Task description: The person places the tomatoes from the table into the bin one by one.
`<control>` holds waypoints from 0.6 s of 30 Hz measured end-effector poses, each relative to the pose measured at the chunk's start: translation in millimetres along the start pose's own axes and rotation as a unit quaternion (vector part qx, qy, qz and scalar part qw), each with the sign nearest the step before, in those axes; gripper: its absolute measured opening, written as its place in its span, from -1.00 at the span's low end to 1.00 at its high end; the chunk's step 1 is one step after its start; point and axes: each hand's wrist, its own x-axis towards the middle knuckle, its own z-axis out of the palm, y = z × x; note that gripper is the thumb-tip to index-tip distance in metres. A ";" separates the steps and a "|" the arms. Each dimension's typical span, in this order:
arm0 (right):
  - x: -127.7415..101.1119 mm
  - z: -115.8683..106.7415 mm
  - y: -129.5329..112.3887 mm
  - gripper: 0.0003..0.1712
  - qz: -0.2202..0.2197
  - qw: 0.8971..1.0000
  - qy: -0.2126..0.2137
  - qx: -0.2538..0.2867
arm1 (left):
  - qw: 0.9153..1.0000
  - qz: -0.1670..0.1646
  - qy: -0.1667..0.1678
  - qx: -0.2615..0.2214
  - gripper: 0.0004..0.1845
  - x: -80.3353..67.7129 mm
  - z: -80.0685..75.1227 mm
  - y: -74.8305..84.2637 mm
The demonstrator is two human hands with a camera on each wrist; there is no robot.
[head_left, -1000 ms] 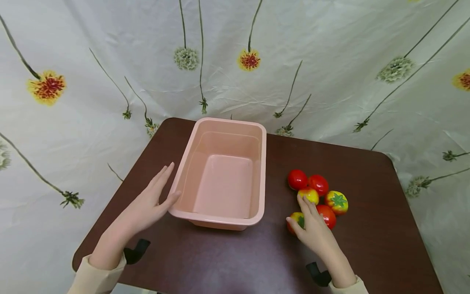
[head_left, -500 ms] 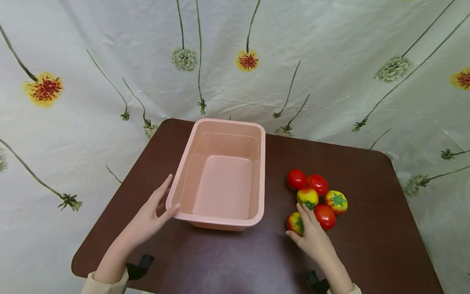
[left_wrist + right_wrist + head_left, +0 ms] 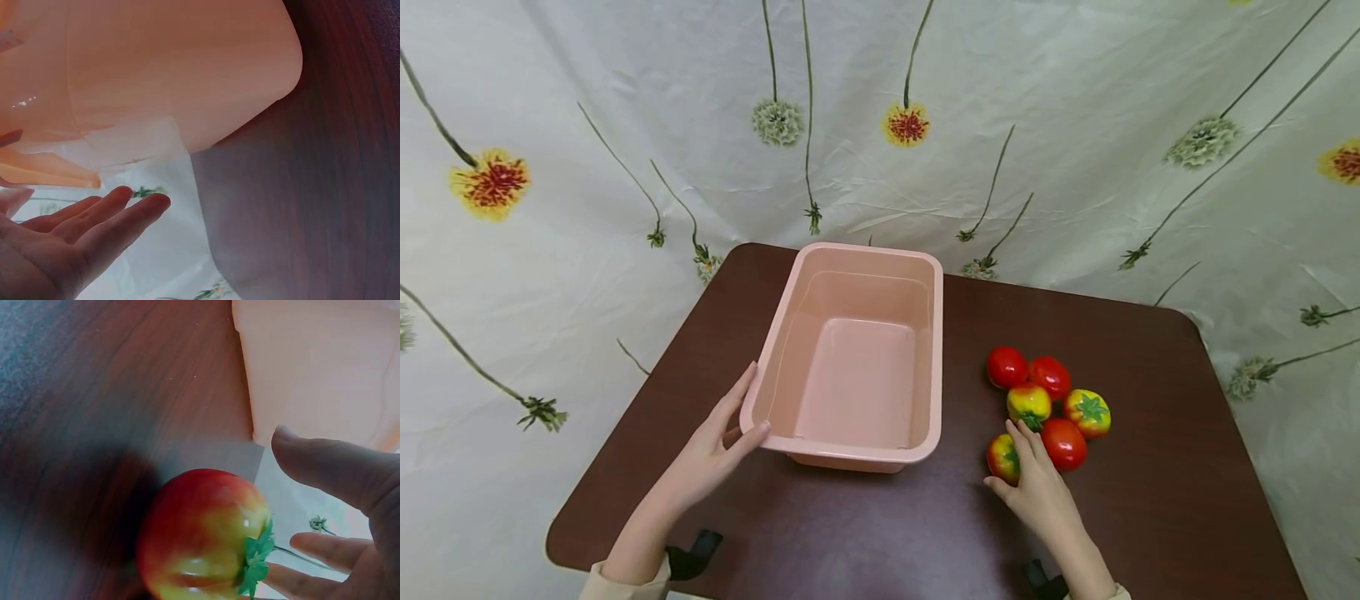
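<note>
An empty pink plastic basin [image 3: 935, 358] sits on the table. My left hand [image 3: 703, 462] is at its near left corner, thumb and fingertips right at the rim. In the left wrist view those fingers [image 3: 119, 225] lie nearly straight beside the basin wall [image 3: 187, 69]. My right hand [image 3: 1041, 496] is spread over a red-and-yellow toy tomato [image 3: 1000, 458] with green leaves, partly hiding it. The right wrist view shows this tomato [image 3: 200, 537] beside the fingers, with a gap to the raised thumb [image 3: 325, 465].
Several more toy tomatoes cluster beyond my right hand: plain red ones [image 3: 1007, 367] and yellow-red ones [image 3: 1087, 413] with green leaves. The dark brown table [image 3: 865, 533] has rounded corners. A white curtain [image 3: 1075, 100] with printed flowers hangs behind and around it.
My left hand has come down and nearer to me along the basin's rim. The right hand has drawn slightly back, lower over the near toy tomato, uncovering the yellow-red one behind.
</note>
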 end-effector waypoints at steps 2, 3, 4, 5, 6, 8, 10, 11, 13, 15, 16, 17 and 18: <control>-0.1 1.5 1.1 -0.03 0.002 1.000 0.003 0.000 | 1.000 0.002 0.000 0.000 -0.13 0.3 0.6 -0.8; -0.2 2.2 1.8 -0.03 0.003 1.000 0.005 0.000 | 1.000 0.004 0.000 0.001 -0.14 0.4 0.9 -1.3; -0.1 2.8 2.0 -0.03 0.003 1.000 0.007 0.000 | 1.000 0.005 0.000 0.002 -0.14 0.4 1.0 -1.8; 0.1 3.4 2.3 -0.04 0.003 1.000 0.009 0.000 | 1.000 0.007 -0.001 0.002 -0.14 0.5 1.0 -2.3; 0.2 4.1 2.4 -0.04 0.004 1.000 0.010 -0.001 | 1.000 0.008 -0.002 0.002 -0.14 0.5 1.1 -2.9; 0.2 5.4 2.7 -0.04 0.003 1.000 0.012 -0.004 | 1.000 0.008 -0.004 0.003 -0.15 0.6 1.2 -3.8; 0.0 6.9 3.1 -0.04 0.002 1.000 0.016 -0.008 | 1.000 0.007 -0.008 0.005 -0.15 0.8 1.1 -4.5; -0.4 7.8 3.6 -0.04 0.001 1.000 0.018 -0.009 | 1.000 0.005 -0.011 0.005 -0.15 0.9 0.9 -4.8; -0.9 9.8 4.8 -0.04 -0.002 1.000 0.026 -0.013 | 1.000 -0.003 -0.014 0.010 -0.15 1.0 0.5 -5.0; -1.3 11.9 6.4 -0.03 -0.007 0.999 0.034 -0.017 | 1.000 -0.010 -0.017 0.014 -0.15 1.0 0.0 -5.2; -1.3 12.9 7.4 -0.03 -0.010 0.999 0.038 -0.019 | 1.000 -0.013 -0.018 0.016 -0.15 1.1 -0.1 -5.3; -1.2 13.7 8.3 -0.03 -0.012 0.999 0.041 -0.020 | 1.000 -0.017 -0.020 0.017 -0.15 1.3 -0.2 -5.3; -1.0 14.4 9.4 -0.03 -0.014 0.999 0.043 -0.022 | 0.999 -0.019 -0.021 0.019 -0.15 1.4 -0.2 -5.4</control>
